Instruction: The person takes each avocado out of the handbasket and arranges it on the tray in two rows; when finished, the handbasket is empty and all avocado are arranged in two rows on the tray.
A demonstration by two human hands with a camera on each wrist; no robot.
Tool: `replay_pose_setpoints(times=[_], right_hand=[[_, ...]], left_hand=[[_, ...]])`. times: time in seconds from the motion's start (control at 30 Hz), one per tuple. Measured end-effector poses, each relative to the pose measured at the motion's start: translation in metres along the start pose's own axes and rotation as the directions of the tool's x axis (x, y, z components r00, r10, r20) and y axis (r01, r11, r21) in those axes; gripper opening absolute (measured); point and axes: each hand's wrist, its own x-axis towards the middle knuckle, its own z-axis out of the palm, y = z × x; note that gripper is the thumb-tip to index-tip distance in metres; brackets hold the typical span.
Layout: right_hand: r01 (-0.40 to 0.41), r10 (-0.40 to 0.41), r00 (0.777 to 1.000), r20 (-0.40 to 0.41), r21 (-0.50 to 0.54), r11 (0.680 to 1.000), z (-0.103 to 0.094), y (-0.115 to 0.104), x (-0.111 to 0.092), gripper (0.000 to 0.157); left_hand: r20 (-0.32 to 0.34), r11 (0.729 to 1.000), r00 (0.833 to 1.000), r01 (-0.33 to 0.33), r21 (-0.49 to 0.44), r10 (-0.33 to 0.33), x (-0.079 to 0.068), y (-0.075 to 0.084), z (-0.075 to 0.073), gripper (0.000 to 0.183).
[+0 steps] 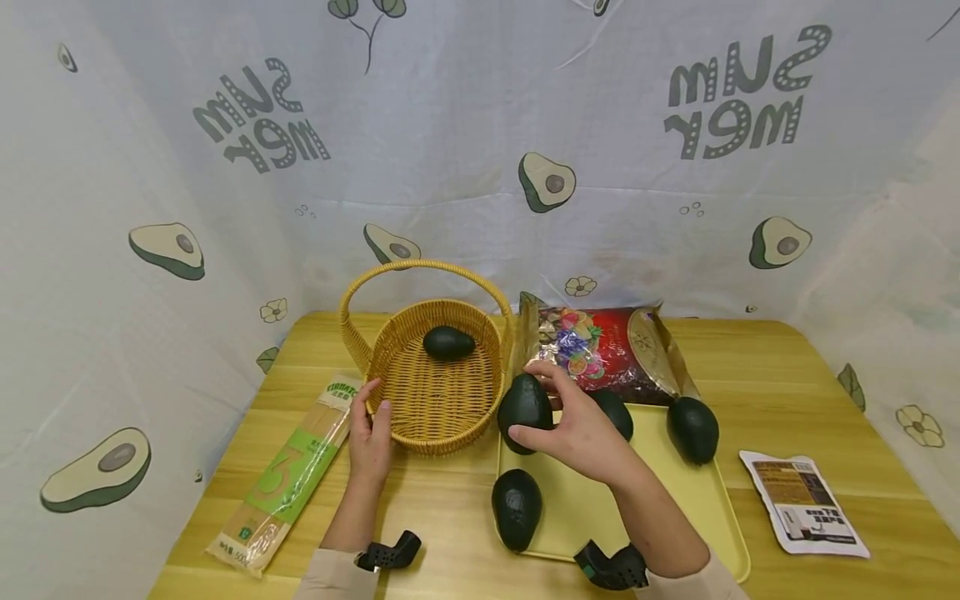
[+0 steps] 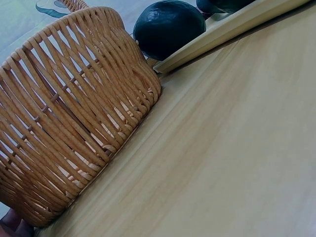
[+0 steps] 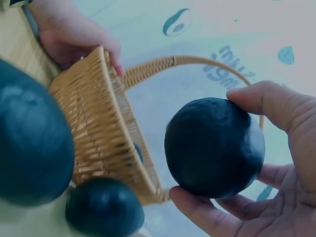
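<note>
Beige left sleeve [image 1: 337,577], right sleeve [image 1: 696,583] alike; black left wristband [image 1: 392,553], black right wristband [image 1: 615,571] with green patch [image 1: 588,571].

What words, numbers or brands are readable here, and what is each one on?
"sum mer", mirrored, twice: the cloth backdrop.
"3": the long packet, on its green band.
"500": the same packet's lower end; the brand at its top is too blurred.
Red bag: lettering too blurred to read.
White pouch: print too small to read.
</note>
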Motion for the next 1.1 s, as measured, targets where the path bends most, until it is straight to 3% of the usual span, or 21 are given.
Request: replay_pose_setpoints(times=[0.37,0.6,0.73,1.1], right_hand=[[-0.057,0.055,0.998,-0.027,-0.064,0.996,-0.02,0.028,-0.022,0.077],[-0.057,0.057,0.998,0.003,-0.048,0.997,-0.028,0.046,-0.033,0.074],[-0.051,0.054,0.998,0.021,-0.113,0.992,-0.032,0.054,-0.04,0.069],[-0.126,0.14,0.987,0.074,-0.171,0.977,-0.039,0.073,-0.064,0.071]], left_hand=[[-0.008,1.0,1.0,0.012,0.005,-0.012,0.0,0.002,0.0,0.044],[-0.004,1.0,1.0,0.013,-0.002,-0.013,0.001,0.002,0.0,0.045],[-0.001,1.0,1.0,0.008,-0.01,-0.008,0.001,0.002,0.0,0.044],[0.0,1.0,1.0,-0.001,-0.006,0.001,0.0,0.001,0.0,0.044]])
